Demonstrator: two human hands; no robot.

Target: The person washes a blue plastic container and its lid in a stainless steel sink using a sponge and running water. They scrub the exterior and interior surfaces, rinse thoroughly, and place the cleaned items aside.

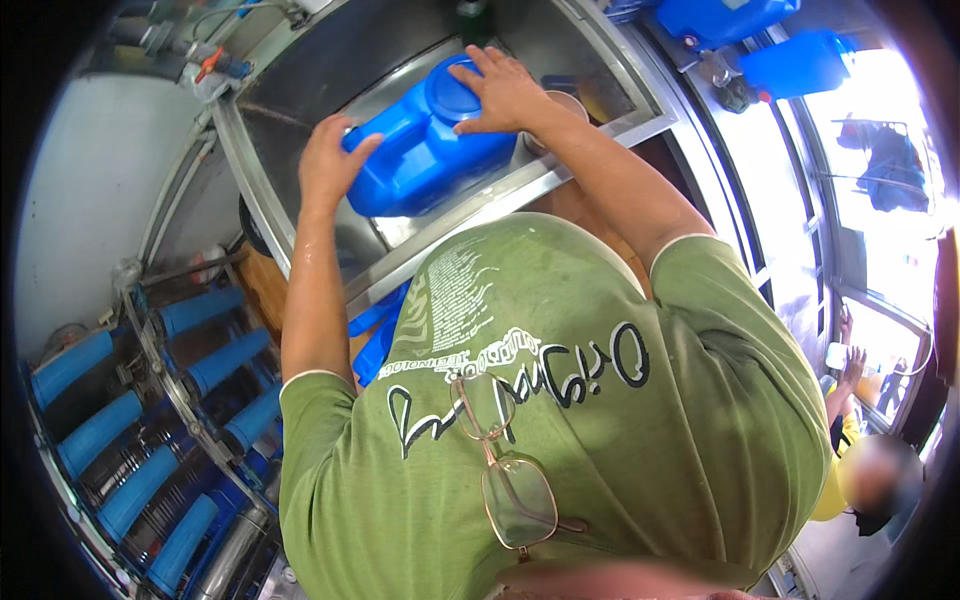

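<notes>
A blue plastic water container [401,169] lies tilted inside a stainless steel sink [480,201] in front of me. Its wide round lid [448,94] faces up, and a moulded handle runs along the body. My left hand [328,161] grips the container's left end, thumb on the near side; a small dark fitting shows by its fingers. Spread across the lid's right edge, my right hand [501,94] holds the container with its fingers and thumb. Behind my right wrist, a round pale vessel [568,105] is partly hidden.
A dark green bottle [474,22] stands at the sink's far side. Pipes with an orange-handled valve [210,64] run beyond the left corner. Blue filter cylinders [225,371] fill a rack at left. More blue containers [795,66] sit upper right; a person in yellow [829,491] is far right.
</notes>
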